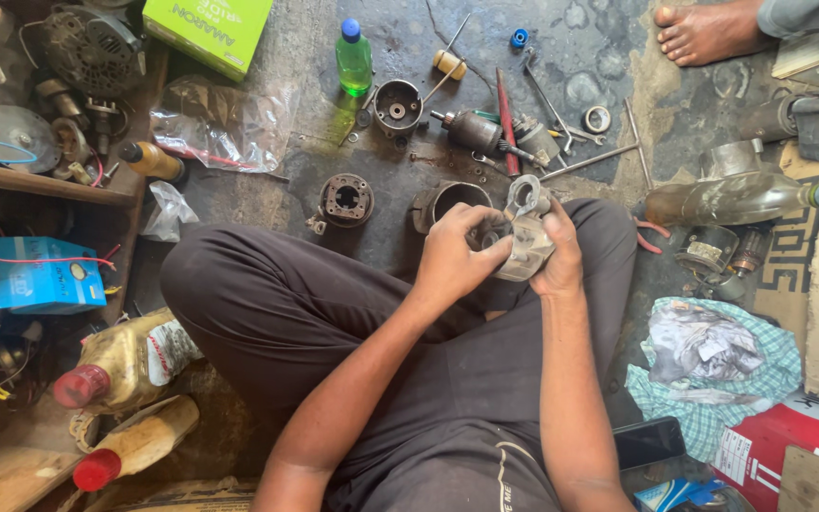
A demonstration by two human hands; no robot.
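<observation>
I sit cross-legged on a stained floor and hold a grey cast-metal motor housing [526,230] over my knees. My left hand [455,258] grips its left side, fingers curled over the top. My right hand [559,254] clasps its right side from behind. Just beyond my hands on the floor lie a dark cylindrical casing [449,201], a round end plate [346,199], a cup-shaped part [398,105] and a motor armature [481,133].
Screwdrivers and wrenches [547,100] lie scattered ahead. A green bottle [354,57], a green box [209,30], a plastic bag [225,128], oily bottles [125,365] at left, a large bottle [737,197] at right, checked cloth [713,365]. Another person's bare foot [708,30] is at top right.
</observation>
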